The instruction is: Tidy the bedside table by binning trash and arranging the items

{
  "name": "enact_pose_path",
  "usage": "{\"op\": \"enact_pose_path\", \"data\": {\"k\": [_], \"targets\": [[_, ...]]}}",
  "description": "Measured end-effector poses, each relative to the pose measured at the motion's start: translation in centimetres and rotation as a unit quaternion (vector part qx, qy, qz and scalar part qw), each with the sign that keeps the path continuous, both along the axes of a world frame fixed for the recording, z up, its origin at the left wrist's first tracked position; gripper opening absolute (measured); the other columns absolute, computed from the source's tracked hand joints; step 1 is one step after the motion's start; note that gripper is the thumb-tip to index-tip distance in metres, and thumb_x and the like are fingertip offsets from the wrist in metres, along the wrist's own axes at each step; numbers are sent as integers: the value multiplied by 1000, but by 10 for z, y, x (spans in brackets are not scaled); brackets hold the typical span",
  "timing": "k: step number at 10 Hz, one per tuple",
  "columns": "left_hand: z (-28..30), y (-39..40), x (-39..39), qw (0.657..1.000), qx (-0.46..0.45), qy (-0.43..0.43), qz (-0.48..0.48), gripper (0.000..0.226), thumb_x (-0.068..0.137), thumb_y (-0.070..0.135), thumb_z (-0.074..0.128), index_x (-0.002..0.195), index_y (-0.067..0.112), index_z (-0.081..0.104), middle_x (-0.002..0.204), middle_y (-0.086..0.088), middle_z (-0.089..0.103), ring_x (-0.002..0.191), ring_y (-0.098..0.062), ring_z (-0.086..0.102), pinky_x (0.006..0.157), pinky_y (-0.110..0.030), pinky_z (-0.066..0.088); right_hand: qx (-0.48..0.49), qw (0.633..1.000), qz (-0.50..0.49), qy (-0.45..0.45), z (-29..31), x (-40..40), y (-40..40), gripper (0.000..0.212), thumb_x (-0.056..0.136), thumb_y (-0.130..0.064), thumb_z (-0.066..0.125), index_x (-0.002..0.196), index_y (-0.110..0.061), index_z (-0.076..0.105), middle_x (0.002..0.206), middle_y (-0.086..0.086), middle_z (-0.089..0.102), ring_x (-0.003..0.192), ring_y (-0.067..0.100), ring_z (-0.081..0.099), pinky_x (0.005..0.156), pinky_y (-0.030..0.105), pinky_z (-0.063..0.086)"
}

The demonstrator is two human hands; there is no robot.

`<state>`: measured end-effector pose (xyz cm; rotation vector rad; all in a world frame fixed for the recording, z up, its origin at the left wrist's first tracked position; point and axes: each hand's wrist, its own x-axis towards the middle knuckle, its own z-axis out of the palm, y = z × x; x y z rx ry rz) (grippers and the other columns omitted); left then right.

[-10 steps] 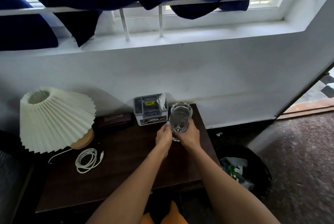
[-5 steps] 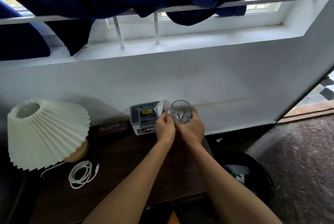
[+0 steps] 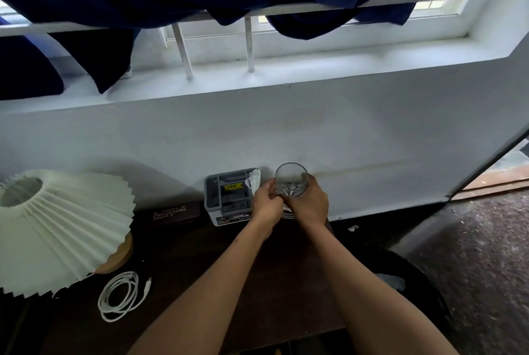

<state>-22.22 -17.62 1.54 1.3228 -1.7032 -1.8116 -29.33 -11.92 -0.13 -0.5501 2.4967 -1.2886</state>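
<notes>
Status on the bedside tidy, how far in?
Mid-job. Done: trash already sits in the bin; the organiser box and glasses case are lined up at the wall. In hand: both hands, left and right, hold the glass beside the box. Left: white cable lies loose.

a clear drinking glass (image 3: 291, 180) stands upright at the far right corner of the dark wooden bench (image 3: 200, 268), close to the wall, held in the grip of both hands. just left of it sits a grey compartmented organiser box (image 3: 227, 197) with a white tissue (image 3: 254, 181) poking from its right side. a dark spectacle case (image 3: 173, 213) lies flat left of the box. a pleated white lamp (image 3: 57, 228) leans at the left end, and a coiled white cable (image 3: 120, 296) lies in front of it.
</notes>
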Motion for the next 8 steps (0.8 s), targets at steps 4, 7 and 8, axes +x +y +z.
{"op": "enact_pose_path", "data": {"k": [4,7,8], "targets": [[-4,-3,-1,999,25,-5,-39,69,84,-20,32,146,9,30,149,-11,39,138,-22,37,115,-37,32,26,1000,6,-1,-8,-5,-4,74,62,-40,82,125,-18,50,117,8,66,108,31,62,84,36,51],[7,10,22,999,12,1,-38,67,82,-22,33,143,5,33,147,-12,42,138,-22,37,111,-28,33,54,997,19,-45,3,1,0,62,72,-21,74,125,-11,44,118,15,63,111,35,58,86,38,50],[4,21,43,1000,-1,-13,-14,63,83,-19,36,141,6,37,144,-11,45,136,-22,40,109,-28,31,66,998,5,-25,0,18,13,62,78,-22,68,131,-9,39,126,18,56,116,38,54,89,41,48]]}}
